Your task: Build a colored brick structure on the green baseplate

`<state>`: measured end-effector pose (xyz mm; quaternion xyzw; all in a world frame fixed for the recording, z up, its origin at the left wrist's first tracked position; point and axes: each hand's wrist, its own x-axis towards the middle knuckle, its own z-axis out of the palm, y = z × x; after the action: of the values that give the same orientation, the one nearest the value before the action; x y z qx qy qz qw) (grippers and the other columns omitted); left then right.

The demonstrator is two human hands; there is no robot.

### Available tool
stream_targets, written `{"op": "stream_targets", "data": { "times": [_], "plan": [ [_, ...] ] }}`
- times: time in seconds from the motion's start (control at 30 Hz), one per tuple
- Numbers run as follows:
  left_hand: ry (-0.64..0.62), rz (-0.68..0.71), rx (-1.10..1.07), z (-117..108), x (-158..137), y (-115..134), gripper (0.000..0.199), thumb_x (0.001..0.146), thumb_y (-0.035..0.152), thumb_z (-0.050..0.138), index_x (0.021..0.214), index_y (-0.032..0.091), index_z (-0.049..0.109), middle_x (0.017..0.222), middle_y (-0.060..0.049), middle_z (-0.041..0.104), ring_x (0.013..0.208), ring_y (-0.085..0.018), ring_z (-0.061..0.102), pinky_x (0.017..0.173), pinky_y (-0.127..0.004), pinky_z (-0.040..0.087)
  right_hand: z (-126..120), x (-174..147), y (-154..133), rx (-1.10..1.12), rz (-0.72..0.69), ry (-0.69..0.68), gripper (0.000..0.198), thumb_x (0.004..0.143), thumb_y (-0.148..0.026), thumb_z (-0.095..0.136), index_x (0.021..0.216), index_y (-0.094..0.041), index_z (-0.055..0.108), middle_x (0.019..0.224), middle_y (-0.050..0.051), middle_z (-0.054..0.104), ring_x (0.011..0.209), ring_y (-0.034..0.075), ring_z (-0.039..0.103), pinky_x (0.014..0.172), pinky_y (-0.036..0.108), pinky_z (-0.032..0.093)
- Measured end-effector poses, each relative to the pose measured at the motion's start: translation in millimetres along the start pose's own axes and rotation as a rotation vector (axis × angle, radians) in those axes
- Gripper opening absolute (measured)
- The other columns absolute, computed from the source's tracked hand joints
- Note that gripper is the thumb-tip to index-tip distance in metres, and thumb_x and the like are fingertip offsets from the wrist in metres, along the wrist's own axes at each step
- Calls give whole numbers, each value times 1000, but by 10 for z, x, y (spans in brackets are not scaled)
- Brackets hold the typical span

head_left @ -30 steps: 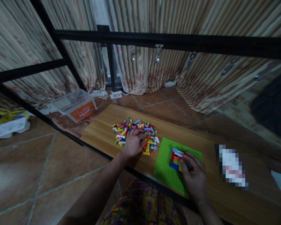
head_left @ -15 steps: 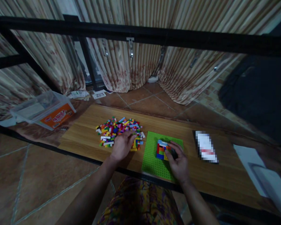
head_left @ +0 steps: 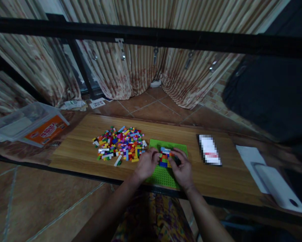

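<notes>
A small build of colourful toy bricks [head_left: 164,160], with red, blue, orange and green parts and a light blue strip at its far edge, sits over the green studded baseplate [head_left: 163,179]. My right hand [head_left: 183,169] is closed around the build's right side, thumb on the near part and fingers behind. At its left side my left hand [head_left: 147,163] pinches a small brick that looks light green [head_left: 160,155]. The fingers hide most of that brick. Left of the baseplate lies a loose pile of mixed toy bricks [head_left: 123,143].
All this lies on a low wooden table [head_left: 75,154]. A phone with a blurred screen [head_left: 210,150] lies right of the baseplate, and a white sheet [head_left: 253,164] is farther right. At the far left stands a clear plastic box [head_left: 27,124] with an orange label. A dark metal bar [head_left: 146,32] crosses above.
My left hand has moved right from the brick pile to the build, bringing a small brick. My right hand stays at the build. The camera view has shifted somewhat to the right.
</notes>
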<state>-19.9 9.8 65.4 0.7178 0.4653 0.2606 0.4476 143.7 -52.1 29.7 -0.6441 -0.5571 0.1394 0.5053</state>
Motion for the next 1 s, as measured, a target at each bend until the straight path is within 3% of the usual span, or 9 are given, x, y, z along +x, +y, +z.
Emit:
{"op": "stream_targets", "data": {
  "times": [0.13,0.27,0.67,1.0],
  "plan": [
    [13,-4,123,21,25,55,20,91,21,41,99,20,59,76,-1,68,69,-15,66,66,-26,50,5,3,18,-9,-12,12,26,84,-36,59,104,-23,67,120,10,62,113,26,56,99,49,43],
    [35,0,199,18,78,102,20,91,22,44,94,20,64,80,-2,69,73,-15,66,69,-26,49,1,3,28,-12,-1,2,25,84,-36,59,105,-24,67,121,10,62,114,26,56,99,49,43],
    [115,-82,75,79,207,89,12,83,25,61,82,20,72,80,-1,73,71,-14,65,68,-25,48,-1,-8,34,-34,-26,-18,26,84,-36,58,106,-25,69,124,9,59,116,26,54,100,49,44],
    [130,-147,190,110,243,142,16,84,29,60,81,20,72,80,-2,73,72,-15,66,64,-25,46,-10,-8,-1,-111,-86,-48,25,87,-37,57,106,-27,70,126,8,58,118,26,52,101,49,42]
  ]
}}
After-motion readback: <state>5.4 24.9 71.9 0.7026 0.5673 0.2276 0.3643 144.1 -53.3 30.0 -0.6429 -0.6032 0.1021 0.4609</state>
